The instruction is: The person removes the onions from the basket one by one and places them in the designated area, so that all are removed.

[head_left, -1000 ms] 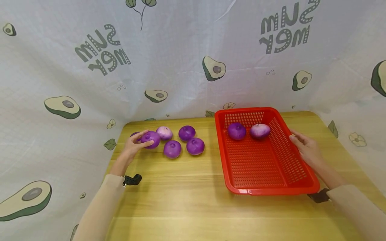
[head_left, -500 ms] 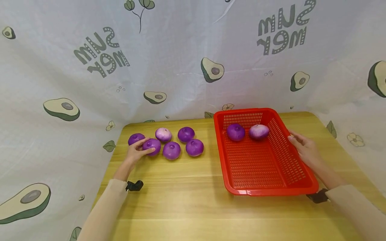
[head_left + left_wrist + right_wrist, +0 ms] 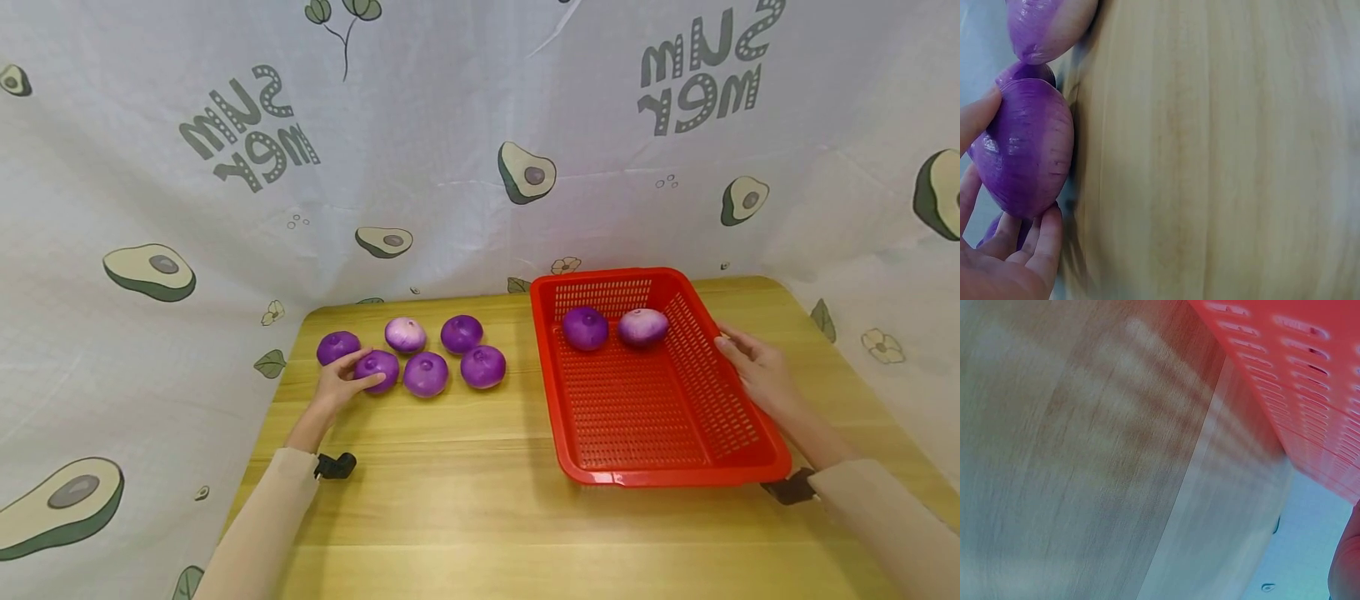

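Note:
My left hand [image 3: 341, 385] holds a purple onion [image 3: 377, 372] at the left of the table, thumb on one side and fingers on the other. In the left wrist view this onion [image 3: 1025, 147] sits low over the wood, with a paler-sided onion [image 3: 1050, 28] just beyond it. Beside the hand lie another onion [image 3: 337, 347], a whitish-purple onion [image 3: 405, 335] and several purple ones. My right hand [image 3: 765, 375] grips the right rim of a red plastic basket [image 3: 558, 400]; its fingers are partly hidden behind the rim. Inside are a purple onion [image 3: 586, 328] and a whitish one [image 3: 642, 327].
The wooden table [image 3: 450, 500] ends at a white cloth [image 3: 450, 167] printed with avocados, which hangs behind it and at both sides. In the right wrist view the slotted basket wall [image 3: 1316, 381] rises beside the table surface. Black devices are strapped on both wrists.
My left hand has lowered the onion toward the near side, and the onion behind it now shows more. During the last half second it barely moves. The right hand and basket stay put.

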A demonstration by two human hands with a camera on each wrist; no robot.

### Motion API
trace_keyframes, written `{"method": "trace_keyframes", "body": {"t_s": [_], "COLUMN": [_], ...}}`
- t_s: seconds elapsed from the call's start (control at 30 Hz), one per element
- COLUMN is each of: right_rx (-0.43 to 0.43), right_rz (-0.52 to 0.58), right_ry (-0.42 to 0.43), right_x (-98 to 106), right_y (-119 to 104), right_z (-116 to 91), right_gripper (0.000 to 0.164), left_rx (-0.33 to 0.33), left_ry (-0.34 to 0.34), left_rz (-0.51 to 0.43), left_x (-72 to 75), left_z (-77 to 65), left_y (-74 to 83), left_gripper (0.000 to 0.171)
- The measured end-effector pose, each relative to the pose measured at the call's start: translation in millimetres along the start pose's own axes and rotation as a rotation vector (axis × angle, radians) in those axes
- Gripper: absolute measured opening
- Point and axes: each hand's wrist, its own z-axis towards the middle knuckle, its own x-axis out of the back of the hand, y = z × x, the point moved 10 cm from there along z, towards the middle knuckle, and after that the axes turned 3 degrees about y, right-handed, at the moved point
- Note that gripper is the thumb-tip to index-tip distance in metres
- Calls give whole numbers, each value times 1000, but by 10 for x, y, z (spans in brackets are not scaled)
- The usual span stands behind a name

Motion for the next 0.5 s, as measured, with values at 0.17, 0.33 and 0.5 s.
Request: {"method": "trace_keyframes", "body": {"t_s": [0.17, 0.33, 0.5], "right_rx": [-7, -11, -2], "right_rz": [-18, -43, -39], "right_ry": [10, 15, 6], "right_x": [16, 20, 8], "right_y": [13, 22, 13], "right_z": [7, 17, 10], "right_gripper": [52, 54, 55], "left_rx": [-22, -44, -69], "left_ry": [11, 19, 8], "left_rz": [16, 8, 63], "left_x": [20, 38, 76], "left_z": [-14, -56, -109], "left_y": [28, 72, 136], "left_gripper": [62, 59, 60]}}
